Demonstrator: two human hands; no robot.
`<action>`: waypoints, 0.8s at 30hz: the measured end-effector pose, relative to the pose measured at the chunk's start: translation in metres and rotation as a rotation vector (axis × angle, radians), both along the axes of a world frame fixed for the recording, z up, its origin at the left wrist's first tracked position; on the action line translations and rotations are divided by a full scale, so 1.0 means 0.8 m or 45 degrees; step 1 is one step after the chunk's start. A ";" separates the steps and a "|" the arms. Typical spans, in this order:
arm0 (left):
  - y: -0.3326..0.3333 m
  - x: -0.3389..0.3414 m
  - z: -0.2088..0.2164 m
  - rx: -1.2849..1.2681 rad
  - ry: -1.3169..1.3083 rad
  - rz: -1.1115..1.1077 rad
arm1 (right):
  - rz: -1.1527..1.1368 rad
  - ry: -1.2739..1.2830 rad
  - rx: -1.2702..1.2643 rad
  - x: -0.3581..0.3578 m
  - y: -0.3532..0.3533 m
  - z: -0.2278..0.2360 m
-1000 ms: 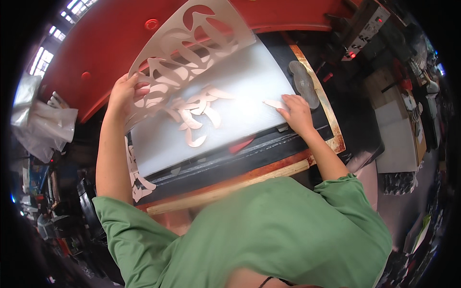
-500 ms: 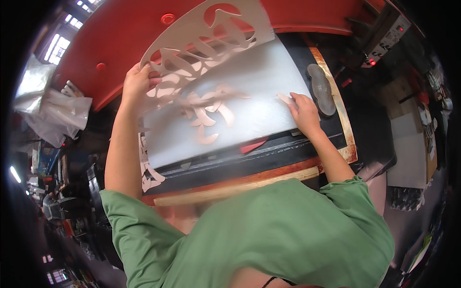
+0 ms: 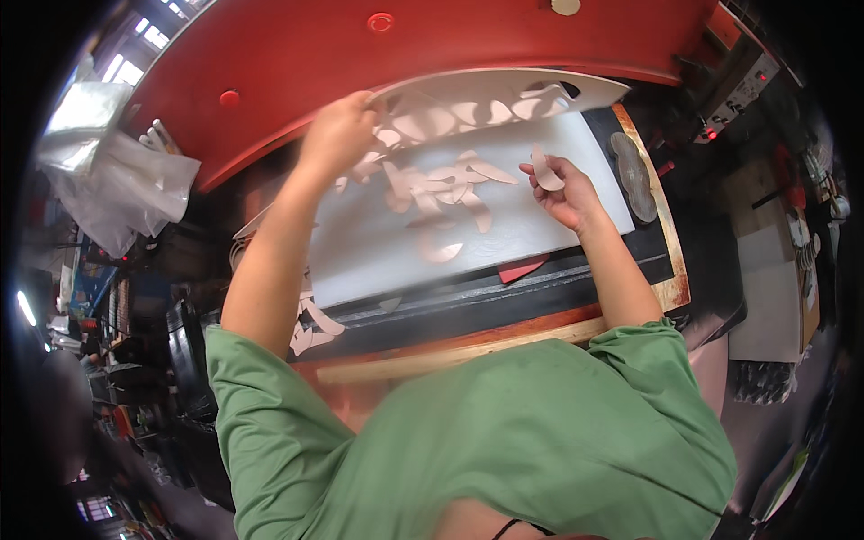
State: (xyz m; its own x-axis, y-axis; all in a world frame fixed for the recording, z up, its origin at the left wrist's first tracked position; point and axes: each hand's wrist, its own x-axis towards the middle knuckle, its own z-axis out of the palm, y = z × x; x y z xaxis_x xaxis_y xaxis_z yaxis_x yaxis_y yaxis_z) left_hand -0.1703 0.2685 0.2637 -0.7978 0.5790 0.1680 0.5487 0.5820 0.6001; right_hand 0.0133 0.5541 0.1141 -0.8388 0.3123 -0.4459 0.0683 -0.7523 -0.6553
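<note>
Left hand (image 3: 340, 137) has the holey sheet (image 3: 490, 81) pinched over the board (image 3: 360, 261), right hand (image 3: 571, 196) gripping one curvy bit (image 3: 544, 171).

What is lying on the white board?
Pale pieces lie on the white board. The cut sheet in the left hand partly screens its far side; what lies behind is hidden.

the only view looks from the person's head (the left of two fisheye cameras worn there), above the near side of the white board (image 3: 360, 261), facing down and forward over it. the green shirt (image 3: 504, 432) is close to the lens, this side of the board; the left hand (image 3: 342, 135) and right hand (image 3: 567, 193) show farther off. the red machine body (image 3: 504, 40) closes the view beyond the board.
</note>
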 end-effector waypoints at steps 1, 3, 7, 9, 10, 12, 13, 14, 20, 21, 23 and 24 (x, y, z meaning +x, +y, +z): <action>0.001 0.003 -0.001 -0.097 0.053 -0.024 | 0.047 0.072 -0.221 -0.004 -0.001 0.000; 0.006 0.009 -0.001 -0.077 0.060 -0.058 | 0.164 0.136 0.105 -0.015 -0.006 -0.009; 0.006 0.009 0.021 0.032 -0.118 -0.023 | 0.213 0.024 1.843 -0.040 -0.025 -0.044; 0.003 0.006 0.033 0.135 -0.331 0.008 | 0.228 -0.257 2.935 -0.052 -0.041 -0.057; 0.002 0.004 0.037 0.191 -0.401 0.010 | 0.515 -0.363 2.666 -0.058 -0.055 -0.061; -0.002 -0.005 0.042 0.272 -0.516 0.028 | 0.603 -0.245 2.828 -0.062 -0.089 -0.061; -0.005 -0.013 0.045 0.235 -0.543 0.062 | 0.678 -0.217 2.904 -0.067 -0.109 -0.056; -0.007 -0.021 0.046 0.216 -0.576 0.074 | 0.704 -0.210 2.883 -0.076 -0.129 -0.048; -0.023 -0.050 0.054 0.119 -0.516 -0.012 | 0.877 -0.099 2.719 -0.115 -0.258 -0.012; -0.025 -0.049 0.057 0.188 -0.580 -0.011 | 0.960 -0.080 2.710 -0.121 -0.274 -0.011; -0.022 -0.041 0.063 0.349 -0.771 0.087 | 0.978 0.081 2.722 -0.137 -0.303 -0.016; -0.020 -0.037 0.066 0.354 -0.768 0.100 | 0.929 0.099 2.736 -0.144 -0.323 -0.024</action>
State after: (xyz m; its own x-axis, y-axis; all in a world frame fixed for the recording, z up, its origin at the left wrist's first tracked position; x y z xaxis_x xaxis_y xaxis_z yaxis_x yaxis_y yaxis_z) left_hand -0.2001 0.2523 0.3165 -0.8368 0.5149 -0.1863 0.0324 0.3862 0.9219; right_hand -0.1019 0.2954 0.0952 -0.9896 -0.1366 0.0457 -0.1432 0.9661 -0.2146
